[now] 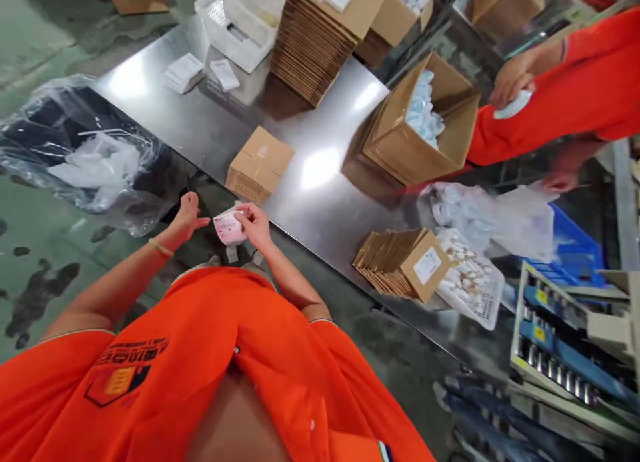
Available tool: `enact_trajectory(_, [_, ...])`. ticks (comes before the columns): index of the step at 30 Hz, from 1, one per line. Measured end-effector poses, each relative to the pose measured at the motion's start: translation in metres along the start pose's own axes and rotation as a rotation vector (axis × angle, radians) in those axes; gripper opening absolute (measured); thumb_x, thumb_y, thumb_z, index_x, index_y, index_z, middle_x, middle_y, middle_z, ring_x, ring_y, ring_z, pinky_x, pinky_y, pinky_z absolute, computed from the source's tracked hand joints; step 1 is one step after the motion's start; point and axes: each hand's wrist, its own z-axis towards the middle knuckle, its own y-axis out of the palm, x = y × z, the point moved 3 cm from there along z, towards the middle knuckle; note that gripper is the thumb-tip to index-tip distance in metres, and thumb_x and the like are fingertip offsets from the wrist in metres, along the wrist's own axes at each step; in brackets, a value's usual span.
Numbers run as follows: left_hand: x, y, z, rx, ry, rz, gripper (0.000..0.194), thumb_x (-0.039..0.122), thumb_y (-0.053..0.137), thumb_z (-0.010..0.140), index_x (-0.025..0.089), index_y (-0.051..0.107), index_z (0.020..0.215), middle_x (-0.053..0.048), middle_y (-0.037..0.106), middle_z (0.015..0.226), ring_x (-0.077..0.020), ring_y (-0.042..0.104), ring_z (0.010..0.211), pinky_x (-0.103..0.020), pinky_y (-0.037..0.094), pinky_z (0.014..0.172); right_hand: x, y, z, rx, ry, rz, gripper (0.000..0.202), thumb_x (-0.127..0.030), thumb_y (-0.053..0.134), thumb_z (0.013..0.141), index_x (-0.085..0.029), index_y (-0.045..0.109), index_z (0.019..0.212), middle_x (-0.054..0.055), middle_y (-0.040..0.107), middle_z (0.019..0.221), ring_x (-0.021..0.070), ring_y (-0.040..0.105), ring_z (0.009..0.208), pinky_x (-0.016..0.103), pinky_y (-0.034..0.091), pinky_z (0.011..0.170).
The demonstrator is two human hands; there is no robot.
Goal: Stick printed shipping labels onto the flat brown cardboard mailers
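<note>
My right hand pinches a small pinkish-white printed label by its right side, just off the table's near edge. A pale strip hangs below the label. To the left, my left hand has one digit stretched toward the label while other fingers are bent. A small gap separates it from the label, and nothing shows in its grasp. Just beyond my right hand, a stack of small flat brown cartons lies on the metal table.
A bin lined with clear plastic stands at left. Across the table are a white basket, stacked cardboard and an open carton of pale pieces. A co-worker's hand holds a white piece at right. Folded cartons lie near a white tray.
</note>
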Motion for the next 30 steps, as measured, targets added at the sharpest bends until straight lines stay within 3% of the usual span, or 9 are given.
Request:
enact_trajectory(3, [-0.005, 0.001, -0.028, -0.088, -0.025, 0.039, 0.092, 0.064, 0.102, 0.079, 0.025, 0.062, 0.152, 0.0, 0.075, 0.081, -0.0218, 0.076, 0.07, -0.032, 0.064, 0.07, -0.01, 0.007, 0.016, -0.018, 0.009, -0.027, 0.013, -0.029, 0.082, 0.09, -0.022, 0.077, 0.1, -0.008, 0.054, 0.068, 0.0147, 0.051, 0.066, 0.028, 0.045, 0.067])
enact_trajectory(7, [0.002, 0.031, -0.04, -0.274, 0.071, 0.008, 0.106, 0.047, 0.113, 0.054, 0.021, 0.073, 0.149, -0.005, 0.086, 0.099, -0.0258, 0.081, 0.089, -0.037, 0.067, 0.087, -0.009, 0.006, 0.025, -0.061, -0.005, -0.05, 0.015, -0.028, 0.082, 0.089, -0.022, 0.08, 0.103, -0.008, 0.056, 0.065, 0.0143, 0.053, 0.061, 0.027, 0.046, 0.064])
enact_trajectory(10, [0.009, 0.051, -0.028, -0.252, 0.093, 0.017, 0.087, 0.048, 0.113, 0.047, 0.015, 0.085, 0.123, -0.008, 0.087, 0.098, -0.0265, 0.08, 0.086, -0.04, 0.066, 0.086, -0.004, -0.002, 0.031, -0.061, -0.037, -0.114, 0.014, -0.031, 0.083, 0.091, -0.023, 0.082, 0.103, -0.008, 0.057, 0.063, 0.0153, 0.055, 0.061, 0.027, 0.049, 0.063])
enact_trajectory(13, [0.014, 0.068, -0.014, -0.225, 0.116, 0.111, 0.073, 0.051, 0.111, 0.048, 0.014, 0.089, 0.107, -0.01, 0.087, 0.094, -0.0274, 0.078, 0.085, -0.041, 0.065, 0.085, 0.0, -0.016, 0.04, 0.001, -0.142, -0.233, 0.009, -0.03, 0.082, 0.095, -0.024, 0.085, 0.101, -0.003, 0.069, 0.071, 0.0179, 0.065, 0.07, 0.03, 0.058, 0.073])
enact_trajectory(18, [0.021, 0.093, 0.002, -0.176, 0.154, 0.278, 0.068, 0.048, 0.108, 0.047, 0.015, 0.091, 0.103, -0.011, 0.088, 0.101, -0.0311, 0.08, 0.095, -0.043, 0.065, 0.092, 0.008, -0.038, 0.044, 0.103, -0.347, -0.49, 0.02, -0.025, 0.07, 0.107, -0.025, 0.086, 0.094, 0.007, 0.084, 0.097, 0.0226, 0.081, 0.096, 0.036, 0.067, 0.096])
enact_trajectory(23, [0.021, 0.101, 0.026, -0.174, 0.021, 0.298, 0.071, 0.042, 0.11, 0.037, 0.014, 0.09, 0.098, -0.01, 0.088, 0.093, -0.0333, 0.082, 0.095, -0.043, 0.066, 0.091, 0.007, -0.047, 0.048, 0.127, -0.506, -0.666, 0.027, -0.033, 0.061, 0.115, -0.026, 0.081, 0.098, 0.01, 0.085, 0.126, 0.0231, 0.079, 0.117, 0.038, 0.067, 0.105])
enact_trajectory(26, [0.018, 0.103, 0.041, -0.363, -0.13, 0.307, 0.066, 0.038, 0.113, 0.03, 0.014, 0.089, 0.087, -0.013, 0.088, 0.09, -0.037, 0.083, 0.095, -0.047, 0.068, 0.09, -0.006, -0.065, 0.082, 0.214, -0.483, -0.673, 0.025, -0.034, 0.059, 0.116, -0.024, 0.074, 0.098, 0.013, 0.081, 0.138, 0.0262, 0.074, 0.13, 0.044, 0.062, 0.116])
enact_trajectory(28, [0.014, 0.102, 0.046, -0.488, -0.256, 0.323, 0.064, 0.037, 0.114, 0.03, 0.014, 0.089, 0.083, -0.016, 0.088, 0.09, -0.0388, 0.084, 0.091, -0.051, 0.07, 0.09, -0.016, -0.084, 0.123, 0.305, -0.372, -0.637, 0.021, -0.028, 0.059, 0.113, -0.023, 0.07, 0.095, 0.014, 0.079, 0.137, 0.028, 0.071, 0.133, 0.047, 0.057, 0.12])
enact_trajectory(30, [0.011, 0.099, 0.051, -0.519, -0.346, 0.315, 0.062, 0.039, 0.115, 0.033, 0.013, 0.089, 0.084, -0.017, 0.089, 0.092, -0.0387, 0.084, 0.085, -0.053, 0.071, 0.086, -0.023, -0.104, 0.168, 0.381, -0.207, -0.599, 0.018, -0.022, 0.059, 0.108, -0.023, 0.067, 0.092, 0.013, 0.078, 0.128, 0.0283, 0.07, 0.127, 0.047, 0.055, 0.119])
